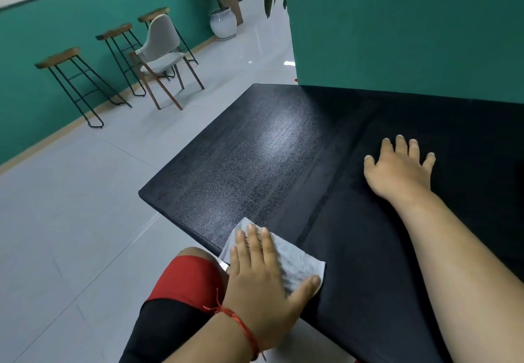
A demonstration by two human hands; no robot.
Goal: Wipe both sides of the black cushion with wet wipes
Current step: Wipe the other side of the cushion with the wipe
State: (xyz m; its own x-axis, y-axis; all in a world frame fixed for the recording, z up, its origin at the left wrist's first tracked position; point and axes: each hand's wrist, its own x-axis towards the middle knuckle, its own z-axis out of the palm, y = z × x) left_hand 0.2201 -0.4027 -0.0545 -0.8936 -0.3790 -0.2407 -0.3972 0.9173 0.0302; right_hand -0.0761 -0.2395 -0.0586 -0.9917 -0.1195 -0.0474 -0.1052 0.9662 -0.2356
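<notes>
Head view, looking down: the black cushion [368,249] lies flat on the right part of a dark grained table [241,164], its seamed left edge running away from the person. The white wet wipe [297,260] sits at the near edge, partly on the cushion's corner and partly on the bare table beside it.

From where I stand, the likely slip is that the wipe cleans table rather than cushion, since much of it lies off the fabric. It also overhangs the near edge, so a pull toward the body could drag it off onto the knee. The cloth may bunch under the palm too, as nothing pinches it.

The left hand [255,272] lies flat on the wipe, fingers straight and close together, thumb out on its right corner; it presses and grips nothing. The right hand [397,170] rests palm down further up the cushion, fingers spread wide and tips pressed into the fabric, holding nothing, seemingly steadying it.

Beyond the table, three stools [71,79] and a grey chair [161,48] stand by the green wall.
</notes>
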